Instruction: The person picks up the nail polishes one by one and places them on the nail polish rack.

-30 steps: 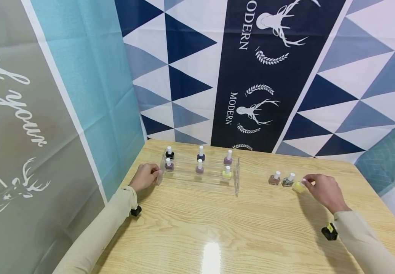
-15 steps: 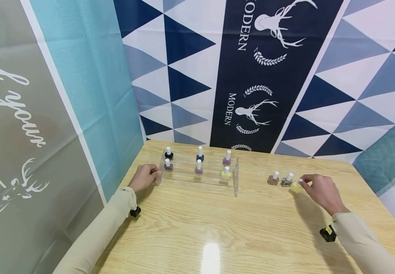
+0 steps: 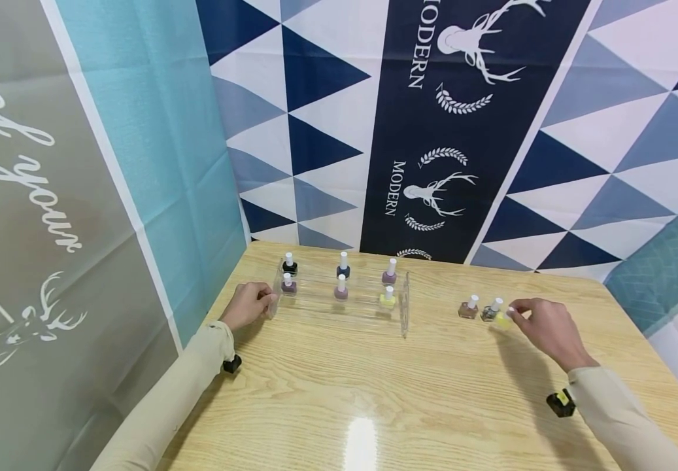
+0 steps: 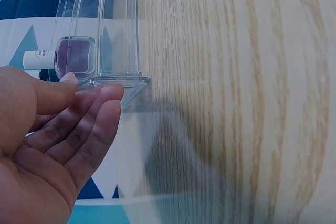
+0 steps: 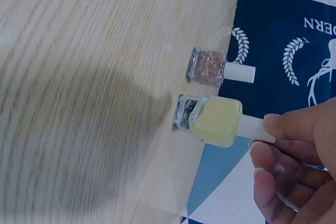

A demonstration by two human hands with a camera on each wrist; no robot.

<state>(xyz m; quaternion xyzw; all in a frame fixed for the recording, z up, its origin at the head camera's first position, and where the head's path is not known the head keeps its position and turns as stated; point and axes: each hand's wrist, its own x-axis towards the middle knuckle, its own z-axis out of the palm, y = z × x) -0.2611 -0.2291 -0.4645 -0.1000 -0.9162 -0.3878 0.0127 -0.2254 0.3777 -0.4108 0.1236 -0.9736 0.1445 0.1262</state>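
My right hand (image 3: 550,330) pinches the white cap of a yellow nail polish bottle (image 5: 218,120) between thumb and fingers. In the right wrist view it overlaps a dark-flecked nail polish bottle (image 5: 184,113); a pinkish-brown glitter bottle (image 5: 209,67) stands just past that one. My left hand (image 3: 247,305) grips the left end panel of a clear stepped rack (image 3: 406,307), thumb at the panel's edge. A purple bottle (image 4: 75,56) sits close to that thumb. On the rack's back tier are black (image 3: 289,268), dark blue (image 3: 343,271) and purple bottles (image 3: 389,277).
The rack's front row also holds a mauve bottle (image 3: 341,294) and another yellow bottle (image 3: 388,300). Wood-grained tabletop (image 3: 339,379) spreads in front of the rack. Printed cloth (image 3: 327,131) hangs behind the table, and more cloth (image 3: 174,163) borders it on the left.
My right hand has moved a little left with the yellow bottle, closer to the dark-flecked one. The left hand stays at the rack's end panel.
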